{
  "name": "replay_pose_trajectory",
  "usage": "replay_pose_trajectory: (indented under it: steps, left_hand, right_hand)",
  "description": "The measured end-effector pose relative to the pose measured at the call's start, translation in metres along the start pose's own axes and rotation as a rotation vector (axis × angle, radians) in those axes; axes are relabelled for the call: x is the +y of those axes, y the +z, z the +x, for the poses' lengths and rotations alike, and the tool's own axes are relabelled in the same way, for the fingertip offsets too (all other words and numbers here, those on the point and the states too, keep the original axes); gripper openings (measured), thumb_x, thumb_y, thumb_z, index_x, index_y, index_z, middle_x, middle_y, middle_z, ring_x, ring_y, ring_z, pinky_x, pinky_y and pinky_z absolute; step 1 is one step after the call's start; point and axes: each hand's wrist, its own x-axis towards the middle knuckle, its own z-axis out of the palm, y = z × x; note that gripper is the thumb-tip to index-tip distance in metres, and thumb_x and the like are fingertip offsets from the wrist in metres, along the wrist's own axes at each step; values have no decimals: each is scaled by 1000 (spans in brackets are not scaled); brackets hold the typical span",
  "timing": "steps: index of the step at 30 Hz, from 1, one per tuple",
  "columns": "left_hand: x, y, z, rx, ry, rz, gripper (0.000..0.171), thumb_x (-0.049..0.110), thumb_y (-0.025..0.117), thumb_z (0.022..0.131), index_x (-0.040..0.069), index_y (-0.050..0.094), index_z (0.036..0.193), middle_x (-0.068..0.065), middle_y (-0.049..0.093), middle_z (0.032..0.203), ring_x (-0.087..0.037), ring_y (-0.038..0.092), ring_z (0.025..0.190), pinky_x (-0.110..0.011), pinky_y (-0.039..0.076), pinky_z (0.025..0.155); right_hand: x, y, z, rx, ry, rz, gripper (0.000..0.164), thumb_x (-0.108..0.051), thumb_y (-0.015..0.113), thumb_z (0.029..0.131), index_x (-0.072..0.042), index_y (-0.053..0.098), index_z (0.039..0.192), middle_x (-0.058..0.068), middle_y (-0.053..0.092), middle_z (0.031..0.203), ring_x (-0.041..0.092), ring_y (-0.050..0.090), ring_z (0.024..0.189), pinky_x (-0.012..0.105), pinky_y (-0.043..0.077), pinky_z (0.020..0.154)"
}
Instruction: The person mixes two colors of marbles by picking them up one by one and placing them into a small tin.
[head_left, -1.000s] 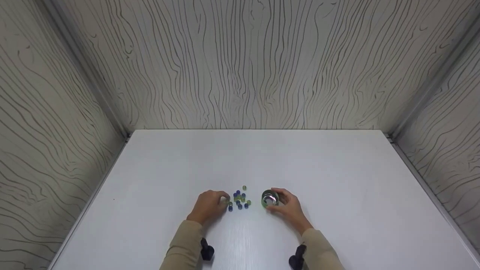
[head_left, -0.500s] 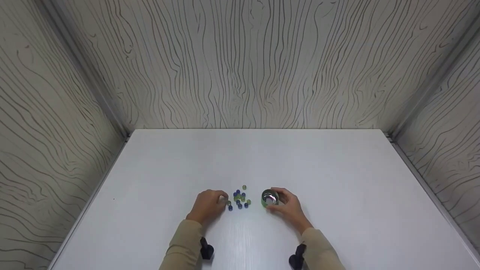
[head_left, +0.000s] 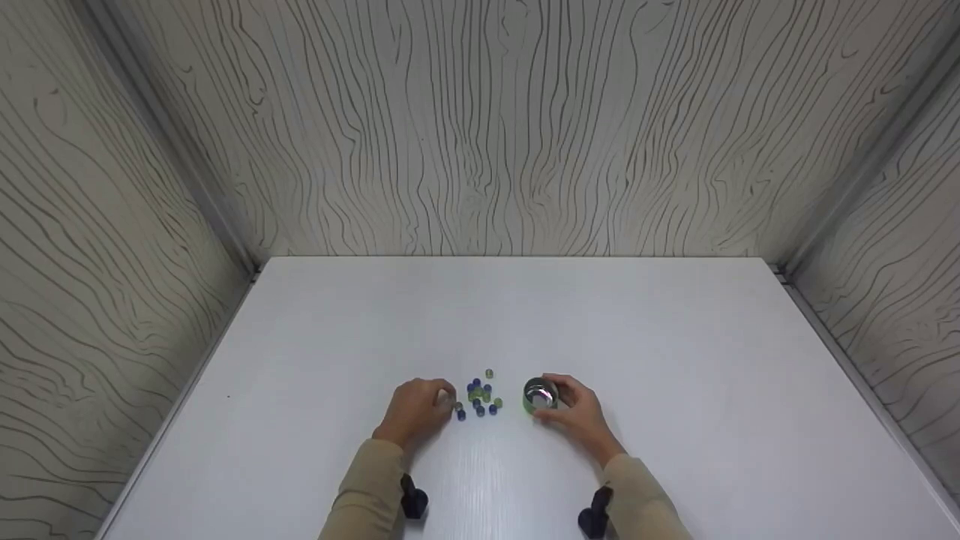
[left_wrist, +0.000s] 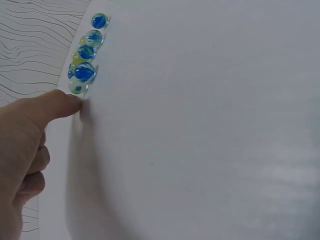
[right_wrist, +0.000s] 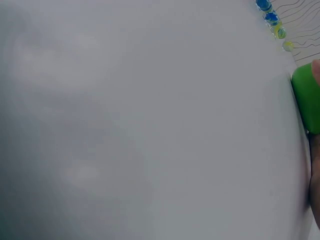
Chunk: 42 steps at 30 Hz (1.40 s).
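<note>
My right hand (head_left: 579, 412) grips a small round green cup (head_left: 541, 397) with a shiny metallic inside, thumb and fingers on opposite sides of its rim. Part of that green cup (right_wrist: 306, 95) shows at the right wrist view's edge. On the left, my left hand (head_left: 420, 405) rests at the table, fingers curled, its thumb and index tips beside a pale green marble (head_left: 459, 406). Whether a marble sits between those fingertips is hidden. Several blue marbles (head_left: 480, 411) and yellow-green marbles (head_left: 498, 403) lie loose between the hands. The left wrist view shows blue-swirled marbles (left_wrist: 84, 72) just beyond the thumb.
The white table (head_left: 480, 315) carries the marbles and the cup. Patterned panels (head_left: 480, 135) stand behind it and on both sides. A single marble (head_left: 489, 373) lies farther back than the others. Black wrist mounts (head_left: 413, 501) sit on both sleeves.
The left fingertips have drawn slightly back toward the palm; a greenish marble seen at them a second ago is no longer visible there. The right hand and cup stay nearly still.
</note>
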Motion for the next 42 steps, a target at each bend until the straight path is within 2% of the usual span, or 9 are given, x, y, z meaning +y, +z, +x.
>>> replay_pose_trajectory:
  steps: [13,26,33,38,42]
  left_hand:
    - [1,2,-4,35,-12,-23,16,25,62,91,18,74,98,-2,75,100,-23,69,102,-40,53,91]
    - [1,-4,-1,26,-19,-16,18,28,65,89,16,74,99,-4,75,99,-23,69,95,-41,53,89]
    - [1,-4,-3,19,-49,-42,18,28,63,90,17,74,100,-4,74,102,-25,67,101,-43,51,93]
    - [-1,-3,-3,40,-6,-16,16,23,62,90,16,74,97,-4,75,97,-25,69,96,-42,53,89]
    - [-2,1,-3,49,-9,3,16,22,61,89,16,74,96,-3,75,95,-23,70,92,-41,53,87]
  right_hand:
    - [0,0,0,0,-12,19,61,-9,82,72,-1,56,126,19,58,133,34,52,131,38,37,112]
    - [-3,0,-1,3,-15,7,59,-8,81,73,-2,56,127,18,58,135,33,52,132,38,38,111]
    - [-2,0,-1,4,-1,5,59,-9,81,73,-3,57,126,17,58,135,33,51,133,41,36,112]
    - [-2,0,-1,4,-2,-5,60,-11,82,72,-4,57,126,15,59,134,32,52,132,40,36,112]
    - [-2,0,-1,-1,-11,10,60,-10,82,72,-3,57,126,16,60,132,31,54,130,39,37,112]
